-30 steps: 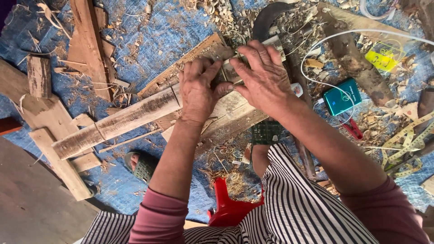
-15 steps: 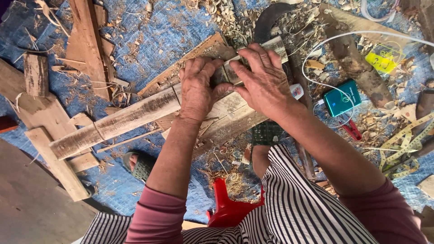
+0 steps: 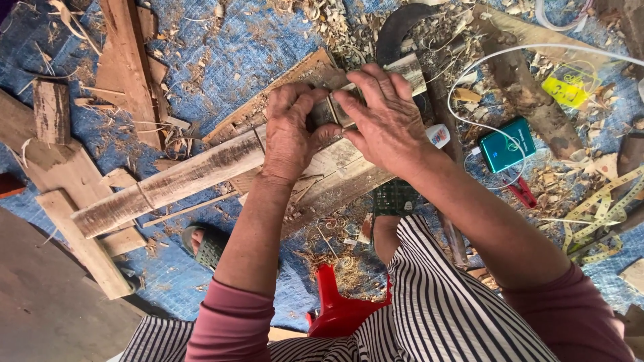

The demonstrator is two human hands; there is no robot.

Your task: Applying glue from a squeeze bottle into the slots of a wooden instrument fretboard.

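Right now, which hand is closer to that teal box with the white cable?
Right. The right hand lies on the wooden plank just left of the teal box; the left hand presses the plank farther left.

Two hands: left hand (image 3: pixel 290 137), right hand (image 3: pixel 386 121). One long wooden plank (image 3: pixel 168 182). One teal box (image 3: pixel 507 144). One red plastic stool (image 3: pixel 342 310). One yellow measuring tape (image 3: pixel 600 208). One sandalled foot (image 3: pixel 204 245).

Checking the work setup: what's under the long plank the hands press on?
Under the plank lie other boards, on a blue tarp strewn with shavings. Both hands cover its middle.
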